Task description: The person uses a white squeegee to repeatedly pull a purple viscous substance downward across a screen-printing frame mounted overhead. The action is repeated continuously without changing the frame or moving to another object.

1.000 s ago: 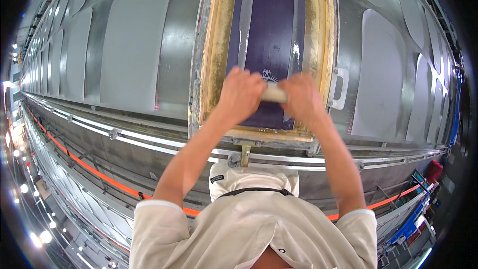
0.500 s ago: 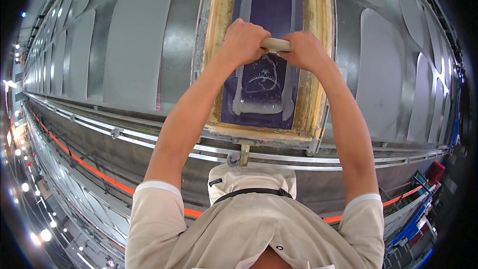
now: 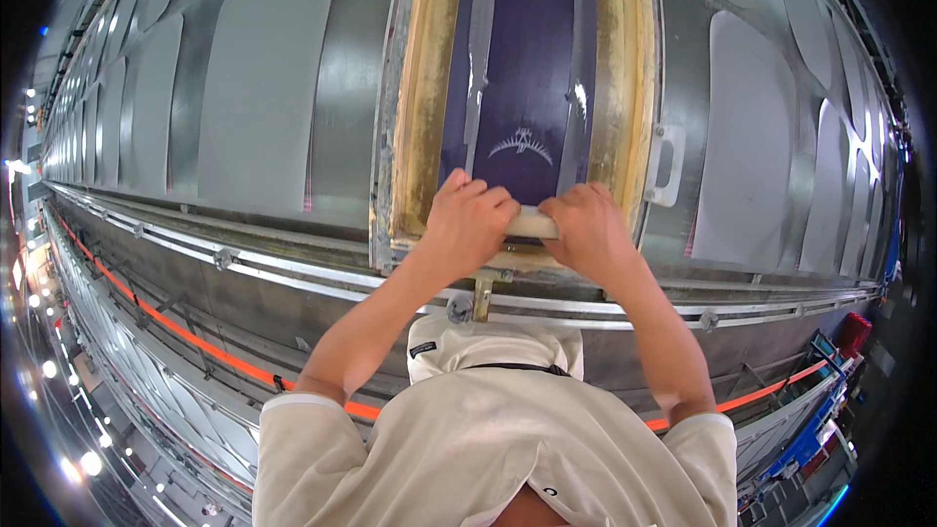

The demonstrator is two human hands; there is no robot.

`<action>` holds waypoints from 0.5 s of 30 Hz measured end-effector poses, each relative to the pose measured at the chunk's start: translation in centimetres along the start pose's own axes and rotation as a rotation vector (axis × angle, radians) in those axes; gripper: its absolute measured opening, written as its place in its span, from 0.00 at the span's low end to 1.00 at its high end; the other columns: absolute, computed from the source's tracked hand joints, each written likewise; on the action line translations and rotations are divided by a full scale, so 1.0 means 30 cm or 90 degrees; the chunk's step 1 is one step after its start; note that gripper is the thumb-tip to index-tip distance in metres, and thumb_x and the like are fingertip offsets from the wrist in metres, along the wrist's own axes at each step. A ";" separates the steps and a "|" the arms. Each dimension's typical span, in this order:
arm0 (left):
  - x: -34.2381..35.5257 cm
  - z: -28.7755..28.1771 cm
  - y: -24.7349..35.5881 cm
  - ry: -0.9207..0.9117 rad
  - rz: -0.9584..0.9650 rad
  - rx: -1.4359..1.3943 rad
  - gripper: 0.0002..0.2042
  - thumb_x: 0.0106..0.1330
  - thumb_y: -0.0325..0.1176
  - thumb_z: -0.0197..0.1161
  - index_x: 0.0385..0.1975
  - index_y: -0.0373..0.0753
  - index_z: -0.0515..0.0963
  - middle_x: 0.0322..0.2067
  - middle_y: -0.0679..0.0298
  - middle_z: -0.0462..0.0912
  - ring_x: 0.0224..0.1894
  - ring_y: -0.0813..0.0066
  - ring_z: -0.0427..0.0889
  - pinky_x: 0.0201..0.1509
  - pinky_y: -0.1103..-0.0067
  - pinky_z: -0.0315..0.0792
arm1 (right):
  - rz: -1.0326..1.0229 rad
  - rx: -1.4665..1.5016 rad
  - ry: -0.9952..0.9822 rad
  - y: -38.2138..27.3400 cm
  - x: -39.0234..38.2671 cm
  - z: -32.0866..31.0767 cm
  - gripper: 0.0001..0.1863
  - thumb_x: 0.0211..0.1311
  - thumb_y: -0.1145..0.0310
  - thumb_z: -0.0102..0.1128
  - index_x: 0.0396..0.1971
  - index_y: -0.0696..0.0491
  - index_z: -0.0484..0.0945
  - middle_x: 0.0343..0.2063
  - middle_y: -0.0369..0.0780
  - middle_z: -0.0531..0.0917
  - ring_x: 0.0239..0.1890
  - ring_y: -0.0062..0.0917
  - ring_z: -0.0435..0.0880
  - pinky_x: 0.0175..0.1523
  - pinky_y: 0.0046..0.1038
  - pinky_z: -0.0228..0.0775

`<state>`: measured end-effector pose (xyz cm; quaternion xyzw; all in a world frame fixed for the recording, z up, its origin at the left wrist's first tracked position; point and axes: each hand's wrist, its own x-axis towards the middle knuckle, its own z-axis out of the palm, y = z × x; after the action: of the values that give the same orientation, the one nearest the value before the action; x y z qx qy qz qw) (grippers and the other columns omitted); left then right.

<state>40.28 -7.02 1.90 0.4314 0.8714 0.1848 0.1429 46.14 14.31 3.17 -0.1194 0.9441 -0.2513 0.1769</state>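
Seen from above, the left hand (image 3: pixel 468 222) and right hand (image 3: pixel 589 229) wrap around opposite ends of a short pale bar (image 3: pixel 533 225), each grip snug and leaving only its middle exposed, an even spread that probably keeps it level. The bar sits crosswise at the near end of a purple panel (image 3: pixel 527 63), inside a wooden frame (image 3: pixel 632 78) whose raised sides seem to bound it left and right. The frame rests on a long, shiny grey surface (image 3: pixel 353 59) between pale grey sheets (image 3: pixel 262 88), with a white handle (image 3: pixel 673 168) on its right side, likely for lifting.
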 end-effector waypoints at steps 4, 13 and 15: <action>0.338 -0.071 -0.202 0.070 0.030 0.062 0.08 0.51 0.31 0.68 0.31 0.46 0.84 0.31 0.67 0.83 0.37 0.67 0.83 0.50 0.67 0.68 | -0.028 -0.069 0.077 0.197 0.298 -0.154 0.11 0.46 0.67 0.73 0.33 0.49 0.85 0.28 0.44 0.85 0.36 0.41 0.83 0.47 0.40 0.73; 1.190 -0.311 -0.615 0.043 0.007 0.211 0.13 0.55 0.44 0.73 0.39 0.49 0.85 0.38 0.64 0.87 0.45 0.61 0.85 0.53 0.63 0.75 | 0.090 -0.112 0.100 0.680 1.014 -0.557 0.18 0.52 0.56 0.73 0.39 0.51 0.85 0.35 0.47 0.87 0.42 0.45 0.85 0.50 0.43 0.77; 1.202 -0.272 -0.691 0.144 0.045 0.183 0.14 0.54 0.43 0.74 0.39 0.48 0.86 0.36 0.60 0.87 0.42 0.55 0.85 0.48 0.62 0.78 | 0.073 -0.125 0.087 0.694 1.066 -0.561 0.18 0.52 0.56 0.74 0.40 0.50 0.86 0.36 0.47 0.87 0.42 0.45 0.85 0.50 0.42 0.77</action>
<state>1.30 8.78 -3.27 0.4542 0.8836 0.1106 -0.0260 7.59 29.11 -2.69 -0.0645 0.9793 -0.1545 0.1136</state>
